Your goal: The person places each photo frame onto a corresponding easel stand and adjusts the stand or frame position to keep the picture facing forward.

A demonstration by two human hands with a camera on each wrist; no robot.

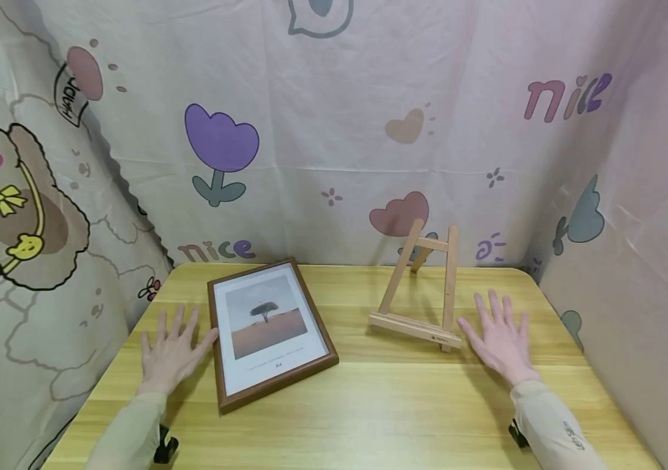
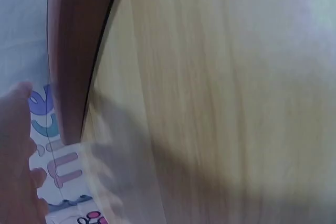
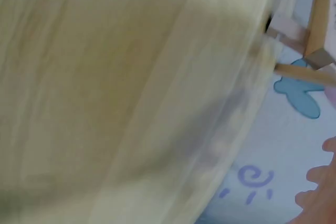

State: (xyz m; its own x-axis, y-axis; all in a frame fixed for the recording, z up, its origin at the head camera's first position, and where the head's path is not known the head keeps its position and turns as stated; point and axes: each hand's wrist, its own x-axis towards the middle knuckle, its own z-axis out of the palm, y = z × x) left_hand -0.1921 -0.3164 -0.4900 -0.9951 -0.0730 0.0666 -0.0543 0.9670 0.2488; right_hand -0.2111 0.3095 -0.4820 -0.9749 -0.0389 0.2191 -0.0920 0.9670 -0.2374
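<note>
The head view takes in the whole scene: a brown picture frame (image 1: 271,336) lies face up and slightly turned on the left half of the wooden table (image 1: 392,405), well apart from a small wooden easel (image 1: 416,329), which stands upright on the right half. Only this view shows the print inside (a lone tree above brown ground, with "A4" beneath).

The left hand (image 1: 169,356) has its fingers straight and spread, holding nothing; its thumb reaches the frame's left edge, though whether it touches I cannot tell. The left wrist view adds the frame's dark side face, close up, and the hand's shadow on the tabletop.

The right hand (image 1: 503,339) is likewise spread and holds nothing, just beside the easel's ledge. The right wrist view catches only part of the easel at its upper right, with the fingertips at the edge and a purple swirl (image 3: 254,176) on the patterned cloth (image 1: 310,98), which hangs behind the table.
</note>
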